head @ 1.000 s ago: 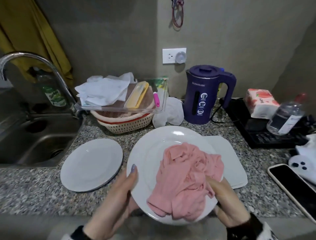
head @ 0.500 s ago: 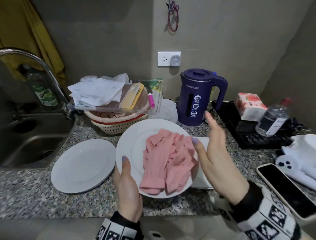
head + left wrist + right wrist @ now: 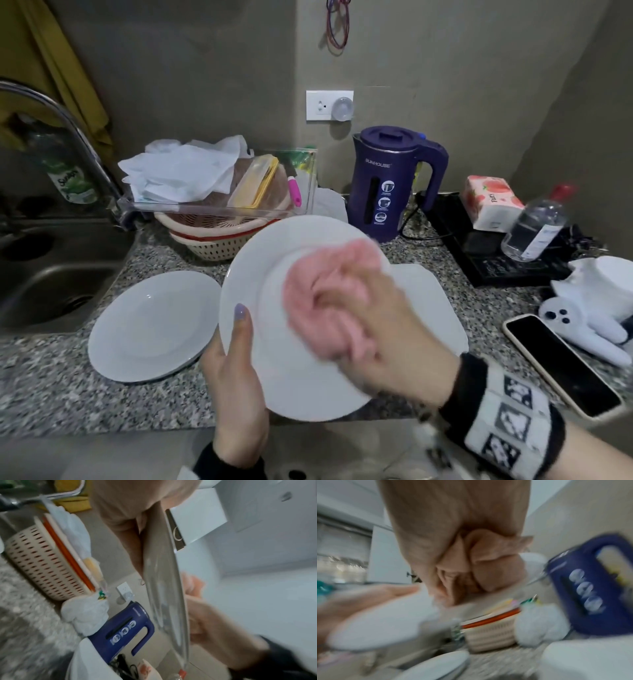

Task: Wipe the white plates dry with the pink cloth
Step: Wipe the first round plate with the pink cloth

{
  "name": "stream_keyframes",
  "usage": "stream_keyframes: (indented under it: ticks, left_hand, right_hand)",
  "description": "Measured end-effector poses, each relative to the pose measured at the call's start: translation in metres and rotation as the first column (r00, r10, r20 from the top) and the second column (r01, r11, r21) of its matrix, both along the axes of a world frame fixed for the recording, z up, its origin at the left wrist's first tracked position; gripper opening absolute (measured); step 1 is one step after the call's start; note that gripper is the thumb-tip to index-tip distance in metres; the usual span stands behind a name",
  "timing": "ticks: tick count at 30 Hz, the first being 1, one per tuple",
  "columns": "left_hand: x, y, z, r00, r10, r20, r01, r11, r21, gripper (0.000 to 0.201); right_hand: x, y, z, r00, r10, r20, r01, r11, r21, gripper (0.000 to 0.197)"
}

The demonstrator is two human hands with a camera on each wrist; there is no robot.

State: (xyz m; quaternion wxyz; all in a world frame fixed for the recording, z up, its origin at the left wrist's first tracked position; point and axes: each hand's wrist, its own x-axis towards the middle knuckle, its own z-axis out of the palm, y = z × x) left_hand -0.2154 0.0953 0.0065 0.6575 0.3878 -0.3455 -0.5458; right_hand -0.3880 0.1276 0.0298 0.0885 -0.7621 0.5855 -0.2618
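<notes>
Pink cloth (image 3: 329,294) is blurring, bunched under right hand (image 3: 387,329) fingers; left hand (image 3: 236,370) is gripping white plate (image 3: 274,270) rim, thumb atop.

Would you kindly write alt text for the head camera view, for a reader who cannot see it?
A left hand holds a white plate tilted above a granite counter while the right hand rubs a bunched pink cloth across it. A second plate lies beside the sink, a purple kettle behind.

Glossy plate (image 3: 274,359) — soft ribbed cloth (image 3: 318,298), speckled stone counter (image 3: 68,387).
</notes>
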Motion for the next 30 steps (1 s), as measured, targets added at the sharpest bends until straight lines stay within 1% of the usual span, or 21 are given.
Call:
stream_keyframes:
  ticks: [3,4,5,6,7,8,9,10,12,14,15,16,17,18,21,23,24,25,27,29,30]
  left_hand:
    - [0.000,0.003,0.012,1.000,0.001,0.006,-0.001,0.997,-0.071,0.042]
    - [-0.001,0.004,0.016,1.000,0.006,0.009,-0.005,0.996,-0.086,0.038]
    - [-0.001,0.003,0.019,1.000,0.010,0.003,-0.009,0.995,-0.101,0.033]
    - [-0.002,0.002,0.023,1.000,0.009,-0.011,-0.010,0.993,-0.115,0.029]
    - [-0.002,0.002,0.025,0.999,0.012,-0.034,-0.016,0.992,-0.123,0.026]
    - [-0.002,0.002,0.025,0.998,0.021,-0.059,-0.028,0.993,-0.118,0.024]
    - [-0.002,0.001,0.023,0.996,0.035,-0.077,-0.043,0.994,-0.104,0.022]
    - [-0.003,0.001,0.021,0.994,0.057,-0.089,-0.064,0.995,-0.082,0.022]
    - [-0.008,0.004,0.013,0.985,0.100,-0.138,-0.106,0.994,-0.039,0.022]
    - [-0.014,0.008,0.009,0.975,0.146,-0.166,-0.150,0.989,-0.013,0.021]
    - [-0.017,0.008,0.009,0.970,0.165,-0.177,-0.169,0.986,-0.010,0.021]
    - [-0.020,0.008,0.009,0.964,0.185,-0.191,-0.189,0.982,-0.007,0.022]
    - [-0.020,0.007,0.009,0.959,0.200,-0.201,-0.205,0.979,-0.004,0.023]
    - [-0.020,0.005,0.009,0.957,0.205,-0.203,-0.210,0.978,0.000,0.024]
    - [-0.011,0.000,0.008,0.962,0.189,-0.195,-0.186,0.982,0.036,0.033]
    - [-0.001,-0.003,0.006,0.960,0.201,-0.192,-0.198,0.979,0.035,0.036]
    - [0.003,-0.004,0.006,0.962,0.201,-0.187,-0.199,0.980,0.029,0.037]
    - [0.006,-0.005,0.007,0.964,0.192,-0.185,-0.190,0.981,0.026,0.037]
    - [0.009,-0.007,0.008,0.973,0.159,-0.169,-0.160,0.987,0.006,0.035]
    - [0.007,-0.005,0.008,0.987,0.109,-0.117,-0.115,0.992,-0.045,0.033]
    - [0.004,-0.003,0.008,0.993,0.083,-0.080,-0.088,0.994,-0.070,0.032]
  right_hand:
    - [-0.022,-0.017,0.015,0.976,-0.205,-0.068,0.195,0.972,-0.128,0.066]
    - [-0.027,-0.019,0.018,0.971,-0.238,-0.020,0.234,0.964,-0.125,0.068]
    - [-0.031,-0.020,0.022,0.955,-0.269,0.122,0.280,0.956,-0.083,0.070]
    - [-0.032,-0.018,0.026,0.899,-0.299,0.319,0.319,0.948,-0.011,0.071]
    - [-0.034,-0.018,0.024,0.796,-0.290,0.531,0.299,0.952,0.071,0.069]
    - [-0.033,-0.017,0.019,0.652,-0.262,0.712,0.242,0.961,0.133,0.062]
    - [-0.031,-0.016,0.012,0.524,-0.243,0.816,0.209,0.966,0.154,0.053]
    - [-0.028,-0.015,0.004,0.410,-0.256,0.876,0.221,0.959,0.176,0.051]
    - [-0.016,-0.013,-0.008,0.178,-0.233,0.956,0.275,0.945,0.178,0.059]
    - [0.001,-0.010,-0.015,-0.032,-0.206,0.978,0.390,0.898,0.202,0.052]
    - [0.011,-0.006,-0.018,-0.098,-0.212,0.972,0.451,0.861,0.234,0.047]
    - [0.023,0.000,-0.021,-0.121,-0.224,0.967,0.492,0.832,0.255,0.046]
    - [0.034,0.007,-0.023,-0.095,-0.252,0.963,0.515,0.815,0.264,0.047]
    - [0.042,0.014,-0.025,-0.023,-0.282,0.959,0.528,0.811,0.251,0.049]
    - [0.039,0.032,-0.025,0.273,-0.332,0.903,0.501,0.850,0.162,0.051]
    - [0.020,0.041,-0.016,0.497,-0.386,0.777,0.444,0.883,0.154,0.056]
    - [0.009,0.047,-0.011,0.580,-0.403,0.708,0.438,0.887,0.146,0.062]
    - [-0.001,0.052,-0.002,0.634,-0.399,0.662,0.434,0.893,0.122,0.071]
    - [-0.013,0.055,0.013,0.733,-0.282,0.619,0.358,0.934,0.002,0.085]
    - [-0.015,0.042,0.021,0.846,-0.167,0.507,0.251,0.962,-0.102,0.088]
    - [-0.011,0.031,0.023,0.899,-0.159,0.408,0.227,0.966,-0.124,0.087]
